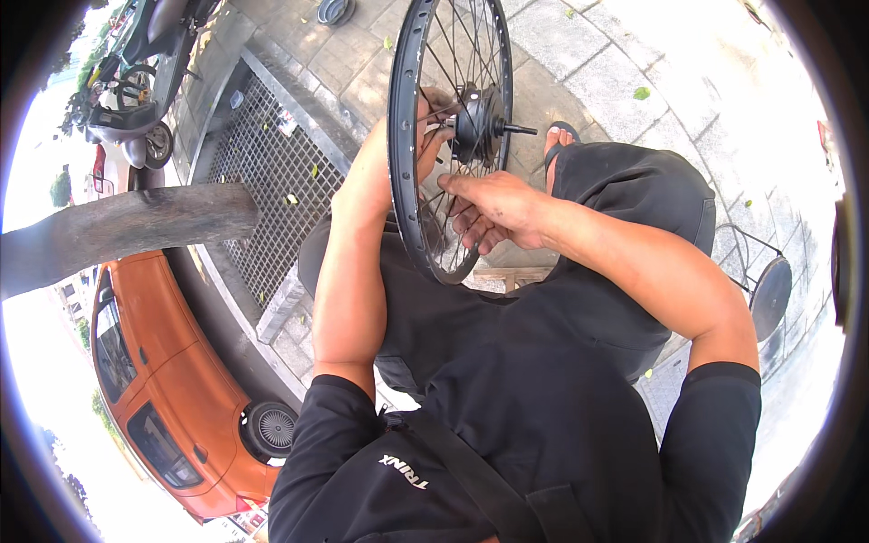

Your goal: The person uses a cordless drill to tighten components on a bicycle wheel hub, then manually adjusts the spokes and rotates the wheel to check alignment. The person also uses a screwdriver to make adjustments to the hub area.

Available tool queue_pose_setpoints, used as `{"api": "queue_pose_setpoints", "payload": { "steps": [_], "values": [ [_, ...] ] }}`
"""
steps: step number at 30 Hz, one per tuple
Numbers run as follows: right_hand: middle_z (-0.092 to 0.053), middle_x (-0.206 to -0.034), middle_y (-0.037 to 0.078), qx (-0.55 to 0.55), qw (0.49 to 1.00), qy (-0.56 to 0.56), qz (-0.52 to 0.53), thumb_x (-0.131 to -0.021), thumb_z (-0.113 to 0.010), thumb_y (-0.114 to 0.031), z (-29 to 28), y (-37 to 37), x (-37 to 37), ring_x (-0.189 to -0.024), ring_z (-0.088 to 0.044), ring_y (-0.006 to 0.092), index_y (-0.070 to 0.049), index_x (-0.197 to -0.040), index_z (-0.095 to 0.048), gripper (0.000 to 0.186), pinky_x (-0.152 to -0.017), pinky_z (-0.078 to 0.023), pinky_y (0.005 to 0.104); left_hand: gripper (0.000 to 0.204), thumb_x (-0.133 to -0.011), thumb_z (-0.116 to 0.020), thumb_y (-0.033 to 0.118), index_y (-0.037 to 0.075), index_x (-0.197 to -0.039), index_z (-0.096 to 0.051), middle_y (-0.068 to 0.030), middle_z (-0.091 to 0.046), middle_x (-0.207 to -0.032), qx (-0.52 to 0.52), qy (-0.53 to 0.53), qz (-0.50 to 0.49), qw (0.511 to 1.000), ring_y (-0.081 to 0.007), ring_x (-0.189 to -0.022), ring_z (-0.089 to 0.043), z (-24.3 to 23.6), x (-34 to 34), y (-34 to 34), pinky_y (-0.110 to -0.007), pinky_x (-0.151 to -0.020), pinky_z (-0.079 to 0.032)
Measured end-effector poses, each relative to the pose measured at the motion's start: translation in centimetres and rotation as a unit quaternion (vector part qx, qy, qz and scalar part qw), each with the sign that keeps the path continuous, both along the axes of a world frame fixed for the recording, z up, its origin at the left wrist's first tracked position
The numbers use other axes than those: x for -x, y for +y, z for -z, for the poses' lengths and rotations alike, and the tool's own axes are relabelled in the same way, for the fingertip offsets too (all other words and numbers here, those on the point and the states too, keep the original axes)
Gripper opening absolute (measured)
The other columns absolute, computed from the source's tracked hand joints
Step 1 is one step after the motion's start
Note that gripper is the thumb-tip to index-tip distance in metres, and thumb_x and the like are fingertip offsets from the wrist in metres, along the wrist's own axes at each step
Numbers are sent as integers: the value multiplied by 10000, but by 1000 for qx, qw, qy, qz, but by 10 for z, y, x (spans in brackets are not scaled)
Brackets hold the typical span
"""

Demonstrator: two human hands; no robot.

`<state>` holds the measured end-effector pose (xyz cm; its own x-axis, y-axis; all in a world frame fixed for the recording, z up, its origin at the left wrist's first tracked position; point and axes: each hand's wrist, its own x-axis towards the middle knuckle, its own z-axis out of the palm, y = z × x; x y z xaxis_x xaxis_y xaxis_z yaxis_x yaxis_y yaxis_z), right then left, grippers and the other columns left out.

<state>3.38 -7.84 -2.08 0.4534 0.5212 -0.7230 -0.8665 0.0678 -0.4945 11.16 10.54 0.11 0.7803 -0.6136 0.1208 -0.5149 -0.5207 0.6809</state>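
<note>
A black bicycle wheel [396, 118] without a tyre stands upright over my lap, its rim edge-on toward me. Dark spokes run from the rim to a thick black hub [478, 125], and an axle end sticks out of the hub on the right. My left hand [429, 136] reaches in from the left, its fingers closed among the spokes beside the hub; the rim partly covers it. Lower on the wheel, my right hand [496, 210] has its thumb and fingers bent around spokes near the rim. Dark smudges mark its fingers.
A metal grate [272, 154] lies in the paving at left, with a tree trunk [136, 226] across it. An orange car [181, 371] and a motorbike [136, 113] stand beyond. At right is a round dark stool-like object [770, 299]. A dark coiled item [335, 11] lies at the top.
</note>
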Motion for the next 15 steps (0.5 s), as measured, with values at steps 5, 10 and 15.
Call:
{"api": "queue_pose_setpoints", "payload": {
  "steps": [5,10,15],
  "values": [
    [-615,-710,25,-21,999,4,45,-1003,-699,-480,13,11,6,-573,-627,156,-21,-946,-652,465,-481,-479,312,359,-953,-718,-27,-48,-1280,-572,-161,-687,-1224,2,79,-43,996,-287,-1173,-710,-5,1,-4,-385,-969,-591],
    [-529,-698,-20,-63,993,22,93,-1003,-689,-493,20,4,7,-562,-514,122,-71,-943,-645,428,-507,-382,293,407,-952,-738,-15,-54,-1319,-566,-173,-665,-1284,29,26,5,999,-284,-1194,-695,12,-6,-2,-406,-986,-589],
    [-473,-656,-50,-60,985,18,162,-1012,-639,-511,19,-19,-10,-525,-445,95,-138,-862,-599,404,-488,-352,269,377,-1052,-654,327,-1,-1234,-695,-128,-754,-1098,-57,442,-156,882,-261,-953,-750,12,33,-7,-423,-785,-620]
  ]
}}
